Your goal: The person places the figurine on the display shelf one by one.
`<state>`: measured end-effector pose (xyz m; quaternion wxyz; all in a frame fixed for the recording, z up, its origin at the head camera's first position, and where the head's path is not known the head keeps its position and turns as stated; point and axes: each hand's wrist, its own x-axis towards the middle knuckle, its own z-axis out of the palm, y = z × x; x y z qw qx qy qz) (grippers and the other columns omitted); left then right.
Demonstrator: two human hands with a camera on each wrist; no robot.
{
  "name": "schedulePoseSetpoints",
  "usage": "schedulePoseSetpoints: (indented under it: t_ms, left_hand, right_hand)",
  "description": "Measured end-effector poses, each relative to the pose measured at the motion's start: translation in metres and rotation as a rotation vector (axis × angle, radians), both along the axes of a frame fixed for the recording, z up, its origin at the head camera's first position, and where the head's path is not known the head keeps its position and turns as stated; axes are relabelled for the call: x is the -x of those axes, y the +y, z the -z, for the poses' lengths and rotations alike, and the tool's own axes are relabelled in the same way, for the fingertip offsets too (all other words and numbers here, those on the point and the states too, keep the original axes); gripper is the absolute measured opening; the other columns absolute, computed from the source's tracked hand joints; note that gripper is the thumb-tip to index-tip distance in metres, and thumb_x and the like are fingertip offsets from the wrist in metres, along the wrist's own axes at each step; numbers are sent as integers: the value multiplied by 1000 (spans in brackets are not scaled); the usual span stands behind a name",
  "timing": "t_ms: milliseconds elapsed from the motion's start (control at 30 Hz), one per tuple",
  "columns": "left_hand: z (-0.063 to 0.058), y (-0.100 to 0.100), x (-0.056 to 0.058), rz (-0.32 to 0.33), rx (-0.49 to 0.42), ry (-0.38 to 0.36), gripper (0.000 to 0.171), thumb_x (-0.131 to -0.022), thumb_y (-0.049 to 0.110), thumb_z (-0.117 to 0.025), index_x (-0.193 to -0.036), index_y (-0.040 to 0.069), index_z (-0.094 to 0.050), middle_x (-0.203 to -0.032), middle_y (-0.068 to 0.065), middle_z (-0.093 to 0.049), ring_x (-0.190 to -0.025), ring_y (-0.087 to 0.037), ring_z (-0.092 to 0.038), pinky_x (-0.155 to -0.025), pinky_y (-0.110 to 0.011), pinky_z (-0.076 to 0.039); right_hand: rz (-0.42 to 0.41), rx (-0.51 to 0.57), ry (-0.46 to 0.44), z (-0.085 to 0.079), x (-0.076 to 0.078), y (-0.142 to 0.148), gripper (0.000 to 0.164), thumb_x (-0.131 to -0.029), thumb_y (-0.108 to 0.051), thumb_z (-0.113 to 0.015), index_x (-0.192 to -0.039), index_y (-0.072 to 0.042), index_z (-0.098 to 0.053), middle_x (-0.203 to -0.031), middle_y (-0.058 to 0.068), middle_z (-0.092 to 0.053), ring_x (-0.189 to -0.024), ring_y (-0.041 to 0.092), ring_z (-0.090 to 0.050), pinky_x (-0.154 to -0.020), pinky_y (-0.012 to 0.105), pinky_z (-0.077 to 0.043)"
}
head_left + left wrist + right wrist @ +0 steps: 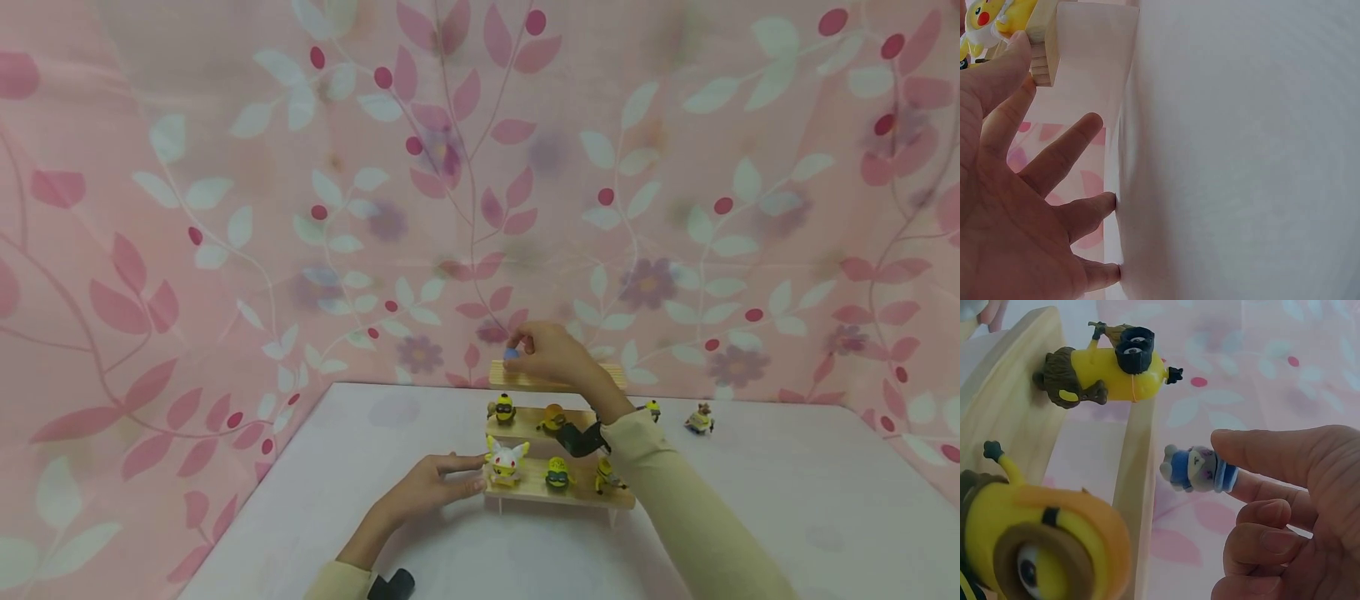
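Observation:
A tiered wooden display stand [566,483] carries small figurines. My left hand [431,487] holds the left end of its lowest shelf between thumb and index finger. Its other fingers are spread, two tips touching the table in the left wrist view. My right hand [551,354] pinches a small grey figurine with a blue hat and blue clothes [1194,469] between thumb and index finger, over the left end of the top shelf [498,379]. Whether its feet touch that shelf cannot be told. Right beside my left thumb stands a yellow figurine in a white eared hood [506,465].
Minion figurines [557,473] [606,475] share the lowest shelf. Another with dark goggles [505,410] and an orange-topped one [553,418] stand on the middle shelf, partly behind my right wrist camera [583,439]. On the white table's right is a small figurine [701,419].

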<state>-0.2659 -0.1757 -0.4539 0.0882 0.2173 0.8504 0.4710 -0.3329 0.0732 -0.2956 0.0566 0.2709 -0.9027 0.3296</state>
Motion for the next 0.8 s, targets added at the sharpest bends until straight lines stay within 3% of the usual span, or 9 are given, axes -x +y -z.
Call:
schedulePoseSetpoints:
  t_ms: [533, 800]
  left_hand:
    - [0, 0, -1, -7, 2, -1, 42, -91, 40, -71, -129, 22, -68, -135, 2, -60, -140, -49, -27, -109, -70, -20]
    - [0, 0, -1, 35, -30, 29, 40, -93, 34, -70, -130, 19, -67, -133, 2, -61, -141, -45, -29, -113, -61, -20]
  right_hand:
    - [57, -86, 6, 5, 2, -13, 27, -89, -31, -75, -105, -10, -71, -61, 0, -48, -56, 15, -41, -49, 28, -33]
    - [44, -102, 13, 3, 2, -10, 33, -90, -34, -73, -111, -9, -69, -83, 4, -61, -72, 18, -54, -60, 31, -45]
